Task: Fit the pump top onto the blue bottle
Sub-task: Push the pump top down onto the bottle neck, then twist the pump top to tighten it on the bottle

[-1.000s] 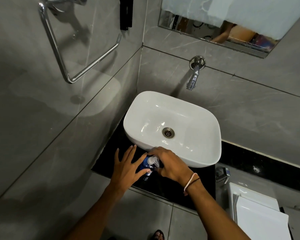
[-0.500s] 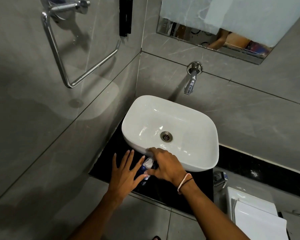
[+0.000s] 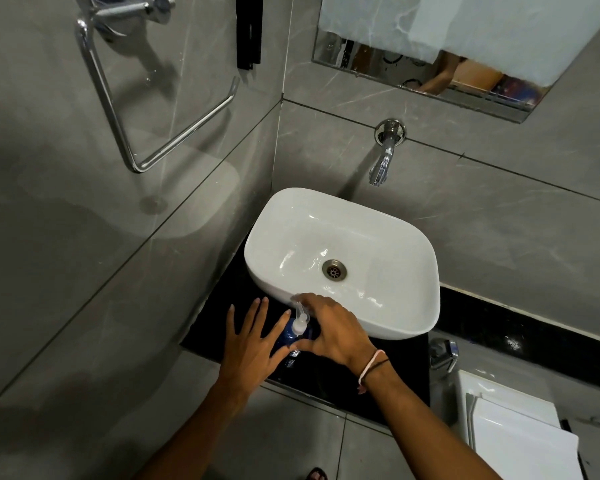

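Bottle (image 3: 286, 336): stands on the black table (image 3: 343, 379), just in front of the sink (image 3: 395, 237).
Pump (image 3: 300, 318): now upright on the bottle's neck; half a second ago it was tilted under the right hand.
Left hand (image 3: 252, 344): fingers spread wide, thumb against the bottle.
Right hand (image 3: 336, 329): fingers curled around the pump's collar, nozzle now uncovered.

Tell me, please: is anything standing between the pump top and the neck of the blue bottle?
Nothing visible does. The pump top already sits on the blue bottle, with the right hand at it and the left hand spread against the bottle's side.
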Action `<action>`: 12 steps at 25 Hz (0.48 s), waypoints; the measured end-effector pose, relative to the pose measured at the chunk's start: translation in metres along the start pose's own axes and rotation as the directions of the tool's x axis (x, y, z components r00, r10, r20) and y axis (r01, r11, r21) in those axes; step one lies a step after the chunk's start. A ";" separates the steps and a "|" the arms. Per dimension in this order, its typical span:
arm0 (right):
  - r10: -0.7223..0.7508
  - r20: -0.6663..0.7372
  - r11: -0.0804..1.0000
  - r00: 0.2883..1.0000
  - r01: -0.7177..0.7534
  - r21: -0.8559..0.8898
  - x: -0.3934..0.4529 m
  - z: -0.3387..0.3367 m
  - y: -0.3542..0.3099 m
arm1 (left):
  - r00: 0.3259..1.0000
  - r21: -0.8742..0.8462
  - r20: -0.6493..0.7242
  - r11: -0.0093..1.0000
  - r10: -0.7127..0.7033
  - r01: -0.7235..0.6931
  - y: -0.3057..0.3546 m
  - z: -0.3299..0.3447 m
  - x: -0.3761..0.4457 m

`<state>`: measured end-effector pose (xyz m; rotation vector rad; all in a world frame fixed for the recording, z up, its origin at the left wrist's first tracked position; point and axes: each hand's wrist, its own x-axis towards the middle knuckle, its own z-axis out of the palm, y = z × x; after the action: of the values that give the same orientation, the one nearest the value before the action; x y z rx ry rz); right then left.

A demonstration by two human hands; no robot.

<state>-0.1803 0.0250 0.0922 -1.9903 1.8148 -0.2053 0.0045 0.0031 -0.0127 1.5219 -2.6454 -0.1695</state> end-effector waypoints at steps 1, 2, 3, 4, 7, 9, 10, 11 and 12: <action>-0.042 0.012 0.999 0.999 0.041 0.030 0.000 0.000 0.002 | 1.000 -0.005 -0.005 1.000 -0.005 0.005 0.000 0.000 0.000; -0.067 0.012 0.996 0.998 0.067 0.058 0.001 0.001 0.002 | 1.000 -0.010 -0.009 1.000 -0.010 0.010 0.000 0.001 0.000; -0.075 0.003 0.994 0.997 0.074 0.075 0.002 0.002 0.002 | 1.000 -0.015 -0.010 1.000 -0.015 0.014 0.001 0.001 -0.001; -0.062 -0.013 0.995 0.998 0.063 0.074 0.003 0.003 0.000 | 1.000 -0.016 -0.008 1.000 -0.018 0.018 0.001 0.001 -0.002; 0.044 -0.077 0.999 0.996 -0.044 0.001 0.005 0.007 -0.005 | 1.000 -0.011 -0.007 1.000 -0.027 0.027 0.002 0.000 -0.003; 0.092 -0.098 0.996 0.991 -0.091 0.014 0.000 0.007 -0.004 | 1.000 -0.004 -0.003 1.000 -0.021 0.021 0.002 -0.001 -0.004; 0.091 -0.076 0.995 0.993 -0.087 0.054 -0.002 0.007 -0.003 | 1.000 -0.002 -0.002 1.000 -0.018 0.018 0.002 -0.001 -0.004; 0.074 -0.045 0.993 0.996 -0.070 0.093 -0.004 0.006 -0.001 | 1.000 -0.004 -0.003 1.000 -0.019 0.019 0.002 -0.001 -0.004; 0.049 -0.020 0.992 0.999 -0.046 0.115 -0.005 0.006 0.001 | 1.000 -0.009 0.000 1.000 -0.022 0.022 0.002 -0.002 -0.004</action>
<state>-0.1794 0.0311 0.0876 -1.8714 1.8197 -0.3117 0.0047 0.0071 -0.0110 1.5490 -2.6251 -0.1822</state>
